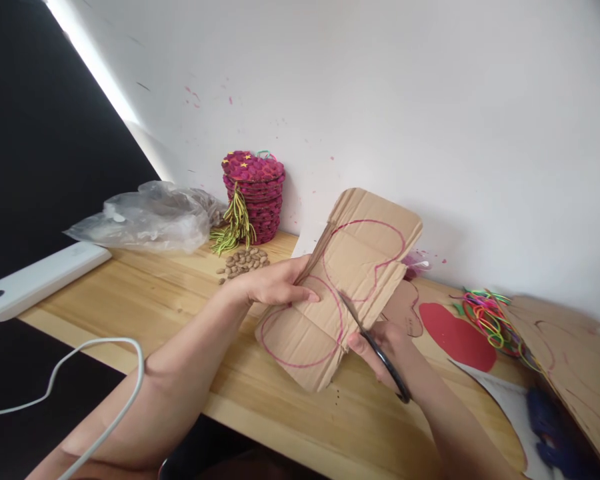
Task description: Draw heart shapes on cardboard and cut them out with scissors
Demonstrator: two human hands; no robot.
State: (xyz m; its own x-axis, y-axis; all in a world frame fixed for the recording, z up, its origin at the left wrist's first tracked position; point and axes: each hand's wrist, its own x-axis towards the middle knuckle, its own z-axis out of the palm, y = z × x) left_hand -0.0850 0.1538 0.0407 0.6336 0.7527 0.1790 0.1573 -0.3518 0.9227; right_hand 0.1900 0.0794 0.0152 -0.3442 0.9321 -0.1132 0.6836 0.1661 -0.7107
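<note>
Wooden table [190, 313]: seeds [243, 262], basket [255, 197] behind cardboard [360, 260], scissors [376, 348]; probably rubber bands [485, 313] right.

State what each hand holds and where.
Left hand holds the cardboard at its left edge; right hand holds scissors by the handles.

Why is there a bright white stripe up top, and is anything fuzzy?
Head view: the stripe is glaring light along the edge of the wall; the cardboard and scissors look sharp; the blue thing at bottom right is blurred.
</note>
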